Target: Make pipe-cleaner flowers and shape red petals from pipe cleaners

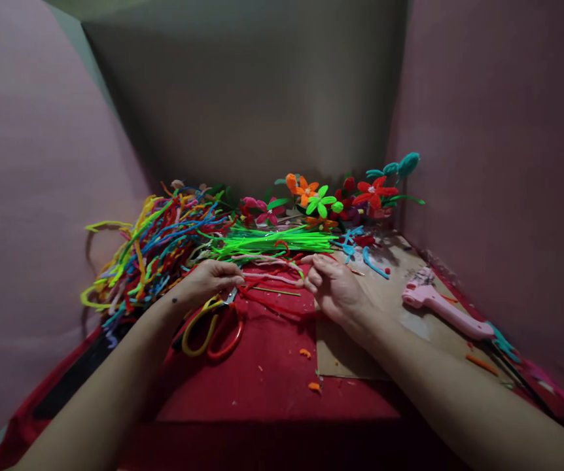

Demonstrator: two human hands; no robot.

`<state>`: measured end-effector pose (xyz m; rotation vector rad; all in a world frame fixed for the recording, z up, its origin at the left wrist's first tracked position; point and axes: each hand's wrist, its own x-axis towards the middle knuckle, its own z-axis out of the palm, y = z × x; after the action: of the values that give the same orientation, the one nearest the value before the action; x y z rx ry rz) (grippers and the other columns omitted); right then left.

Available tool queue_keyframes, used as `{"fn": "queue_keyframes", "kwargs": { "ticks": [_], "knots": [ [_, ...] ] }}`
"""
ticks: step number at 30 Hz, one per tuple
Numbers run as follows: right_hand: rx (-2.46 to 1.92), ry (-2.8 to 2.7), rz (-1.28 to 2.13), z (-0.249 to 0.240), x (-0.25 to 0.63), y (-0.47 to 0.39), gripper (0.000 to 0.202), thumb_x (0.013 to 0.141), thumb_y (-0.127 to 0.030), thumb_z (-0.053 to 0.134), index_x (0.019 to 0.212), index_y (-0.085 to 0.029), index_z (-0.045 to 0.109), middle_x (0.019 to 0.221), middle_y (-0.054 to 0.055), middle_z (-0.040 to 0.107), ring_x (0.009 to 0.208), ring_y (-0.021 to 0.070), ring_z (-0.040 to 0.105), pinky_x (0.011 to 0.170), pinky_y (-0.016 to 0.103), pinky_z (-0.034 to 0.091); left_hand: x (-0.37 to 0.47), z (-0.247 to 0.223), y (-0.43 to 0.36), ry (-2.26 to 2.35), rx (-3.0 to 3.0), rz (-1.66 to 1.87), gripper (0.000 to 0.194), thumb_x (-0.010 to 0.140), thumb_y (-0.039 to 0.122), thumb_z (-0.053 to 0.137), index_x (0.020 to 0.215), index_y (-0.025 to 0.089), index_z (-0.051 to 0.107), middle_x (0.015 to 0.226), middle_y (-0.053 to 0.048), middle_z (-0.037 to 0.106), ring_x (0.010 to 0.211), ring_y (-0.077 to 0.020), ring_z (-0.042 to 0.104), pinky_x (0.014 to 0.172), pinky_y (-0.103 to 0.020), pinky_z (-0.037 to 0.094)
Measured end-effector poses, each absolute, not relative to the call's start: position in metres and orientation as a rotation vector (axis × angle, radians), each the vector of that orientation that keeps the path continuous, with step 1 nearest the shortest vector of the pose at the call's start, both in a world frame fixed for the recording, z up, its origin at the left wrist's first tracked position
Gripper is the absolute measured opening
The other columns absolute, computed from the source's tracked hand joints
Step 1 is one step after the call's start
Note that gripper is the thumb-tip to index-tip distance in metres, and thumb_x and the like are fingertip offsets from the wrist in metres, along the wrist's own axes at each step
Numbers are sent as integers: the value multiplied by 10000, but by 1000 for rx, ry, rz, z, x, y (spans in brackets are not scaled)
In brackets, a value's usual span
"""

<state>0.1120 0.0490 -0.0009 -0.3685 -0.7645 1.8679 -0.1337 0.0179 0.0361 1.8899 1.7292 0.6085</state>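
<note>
A pale pink fuzzy stem stretches between my two hands over the red table cover. One end is pinched in the fingertips of my left hand. The other end reaches the curled fingers of my right hand. Scissors with yellow and red handles lie just below my left hand, their blades partly hidden by it. Red stems lie under and between the hands. A bundle of bright green stems rests just beyond them.
A large heap of multicoloured stems stands at the left. Fuzzy flowers line the back. At the right, a pink glue gun lies on brown cardboard. Orange scraps are near the front. Pink walls flank the table.
</note>
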Motion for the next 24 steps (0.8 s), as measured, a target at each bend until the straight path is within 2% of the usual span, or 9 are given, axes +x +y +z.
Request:
{"fn": "queue_keyframes", "kwargs": {
  "ticks": [4, 6, 9, 12, 15, 19, 22, 24],
  "knots": [
    [-431, -1122, 1778, -7, 116, 52, 140, 721, -242, 581, 762, -120, 634, 504, 4, 594, 497, 126, 556, 630, 298, 451, -153, 22, 32, 1824, 2029, 691, 258, 683, 396, 561, 738, 173, 678, 631, -27, 612, 614, -150, 529, 621, -261, 422],
    [-535, -1286, 1669, -7, 119, 54, 155, 730, -248, 560, 788, -127, 637, 516, 7, 612, 505, 131, 566, 624, 295, 442, -157, 18, 36, 1827, 2091, 685, 239, 665, 386, 580, 711, 180, 694, 705, -42, 630, 689, -167, 539, 680, -269, 419],
    [-707, -1522, 1453, -4, 119, 53, 147, 744, -215, 517, 767, -150, 647, 528, -2, 607, 522, 131, 556, 633, 303, 438, -156, 15, 37, 1804, 2183, 638, 225, 687, 372, 569, 691, 198, 711, 715, -35, 599, 692, -156, 515, 672, -251, 402],
    [-809, -1799, 1080, -4, 117, 49, 174, 754, -171, 497, 762, -178, 670, 726, 36, 663, 682, 160, 585, 707, 337, 436, -153, 11, 34, 1763, 2242, 568, 200, 701, 341, 571, 675, 205, 715, 691, -20, 553, 661, -141, 490, 635, -237, 386],
    [-840, -2084, 685, -12, 114, 48, 308, 750, -73, 451, 942, -174, 669, 963, 95, 654, 883, 205, 566, 826, 398, 399, -153, 9, 33, 1722, 2284, 520, 195, 722, 309, 558, 694, 198, 716, 719, -23, 546, 679, -142, 499, 639, -242, 389],
    [-860, -2423, 347, -28, 113, 53, 454, 685, 3, 472, 1083, -153, 624, 947, 125, 644, 957, 246, 519, 934, 458, 300, -154, 12, 29, 1699, 2351, 488, 188, 741, 250, 540, 744, 197, 720, 805, -47, 592, 778, -167, 526, 736, -282, 409],
    [-934, -2481, 188, -33, 112, 55, 435, 684, 19, 457, 1045, -141, 641, 897, 135, 653, 916, 255, 514, 897, 451, 312, -150, 17, 21, 1694, 2395, 447, 189, 735, 190, 537, 754, 220, 723, 846, -43, 633, 832, -170, 542, 777, -279, 416],
    [-965, -2480, 183, -32, 112, 54, 371, 704, 6, 452, 961, -151, 667, 846, 120, 661, 848, 244, 522, 808, 396, 356, -148, 20, 16, 1727, 2406, 450, 253, 746, 148, 504, 821, 253, 722, 914, -29, 647, 888, -162, 545, 805, -258, 413]
  ]
}}
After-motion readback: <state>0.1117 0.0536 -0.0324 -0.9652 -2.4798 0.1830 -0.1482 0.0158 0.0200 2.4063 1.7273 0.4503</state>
